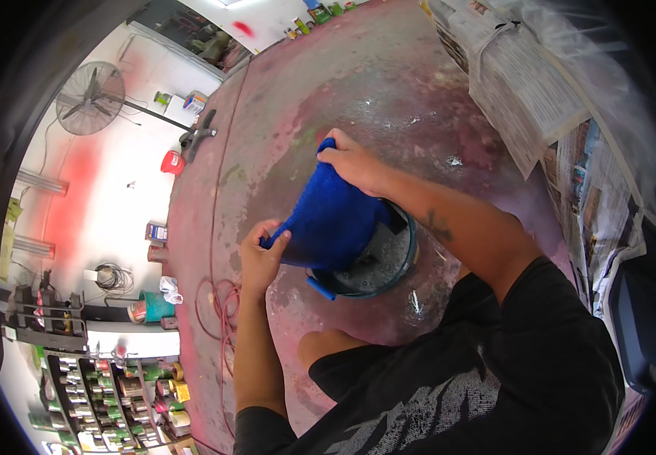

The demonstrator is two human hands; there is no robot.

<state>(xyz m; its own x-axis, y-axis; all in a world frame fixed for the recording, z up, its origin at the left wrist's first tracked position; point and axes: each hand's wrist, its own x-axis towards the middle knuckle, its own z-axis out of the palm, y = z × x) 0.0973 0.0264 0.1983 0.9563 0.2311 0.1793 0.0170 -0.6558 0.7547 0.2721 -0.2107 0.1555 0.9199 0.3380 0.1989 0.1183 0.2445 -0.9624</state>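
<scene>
A blue cloth [328, 220] is stretched between my two hands above a dark bucket. My left hand [262, 249] pinches its left corner, and my right hand [351, 164] grips the upper right corner. The cloth's lower part hangs over the bucket [411, 265] and hides much of its opening. Greyish, bubbly water [389, 254] shows inside the bucket. A blue grip [320, 288] sticks out at the bucket's near left side. Whether the cloth's lower edge touches the water, I cannot tell.
The red-stained concrete floor [298, 114] has wet patches. A red hose [225, 311] lies coiled left of the bucket. Along the left wall are a standing fan [91, 98], a small red bucket [172, 161] and shelves of cans [100, 394]. Paper and plastic sheeting [529, 91] hangs on the right.
</scene>
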